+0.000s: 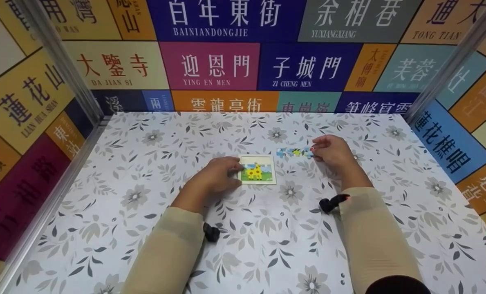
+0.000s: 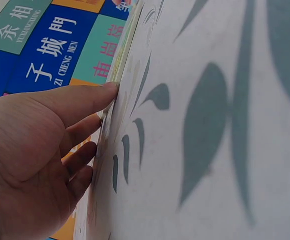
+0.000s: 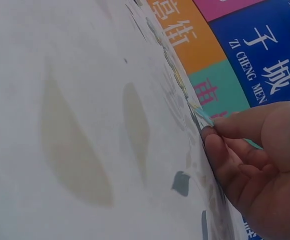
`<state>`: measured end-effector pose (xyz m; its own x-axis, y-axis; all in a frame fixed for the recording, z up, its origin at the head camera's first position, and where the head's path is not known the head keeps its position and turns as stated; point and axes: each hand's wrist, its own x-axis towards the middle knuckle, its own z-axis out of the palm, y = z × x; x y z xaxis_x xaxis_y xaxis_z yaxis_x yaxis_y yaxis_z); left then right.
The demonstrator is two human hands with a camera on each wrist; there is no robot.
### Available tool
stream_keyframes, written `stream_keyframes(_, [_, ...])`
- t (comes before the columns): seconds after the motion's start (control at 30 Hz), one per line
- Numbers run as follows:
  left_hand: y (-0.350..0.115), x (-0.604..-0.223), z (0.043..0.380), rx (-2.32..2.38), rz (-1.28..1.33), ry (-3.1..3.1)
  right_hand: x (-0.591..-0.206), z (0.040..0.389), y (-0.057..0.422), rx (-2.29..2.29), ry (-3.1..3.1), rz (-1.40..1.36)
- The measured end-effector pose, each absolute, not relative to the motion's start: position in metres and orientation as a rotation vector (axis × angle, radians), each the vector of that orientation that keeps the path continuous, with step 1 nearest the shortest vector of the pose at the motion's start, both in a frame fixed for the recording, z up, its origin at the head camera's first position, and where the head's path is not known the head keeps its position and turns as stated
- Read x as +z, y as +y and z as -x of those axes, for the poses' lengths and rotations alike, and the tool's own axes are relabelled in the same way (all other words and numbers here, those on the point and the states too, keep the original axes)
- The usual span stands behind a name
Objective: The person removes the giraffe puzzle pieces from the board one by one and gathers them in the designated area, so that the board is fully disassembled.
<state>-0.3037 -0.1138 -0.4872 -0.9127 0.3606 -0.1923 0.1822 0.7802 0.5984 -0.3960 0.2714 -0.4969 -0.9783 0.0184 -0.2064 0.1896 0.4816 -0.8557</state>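
Note:
A small square puzzle tray (image 1: 274,171) with a pale frame lies on the table. Its lower part shows a yellow giraffe picture (image 1: 254,172) on green and blue, while a pale bare strip runs along the top. At the tray's left edge rests my left hand (image 1: 220,174), thumb extended and the other fingers loosely bent. To the tray's right, a short row of jigsaw pieces (image 1: 295,152) in blue, yellow and green lies on the cloth. My right hand (image 1: 332,152) pinches a light-blue jigsaw piece (image 3: 202,115) at the row's right end, between thumb and forefinger.
A white cloth (image 1: 144,228) printed with grey flowers and leaves covers the table. Panels with Chinese place names (image 1: 214,65) stand behind and at both sides, joined by metal posts (image 1: 443,65). Black camera mounts (image 1: 212,232) sit at both sleeves.

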Motion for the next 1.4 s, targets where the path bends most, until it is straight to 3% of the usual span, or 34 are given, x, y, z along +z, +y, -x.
stream_keyframes(0.47, [-0.114,-0.488,0.306,0.836,-0.426,2.679,-0.49,0.394,0.267,-1.407,2.643,-0.188])
stream_keyframes(0.67, [-0.113,-0.486,0.305,0.848,-0.442,2.682,-0.474,0.387,0.255,-1.37,2.632,-0.058])
stream_keyframes(0.93, [-0.114,-0.489,0.306,0.839,-0.435,2.689,-0.454,0.379,0.216,-1.306,2.609,0.035])
stream_keyframes(1.4, [-0.112,-0.488,0.306,0.852,-0.365,2.675,-0.431,0.363,0.137,-1.208,2.496,0.449])
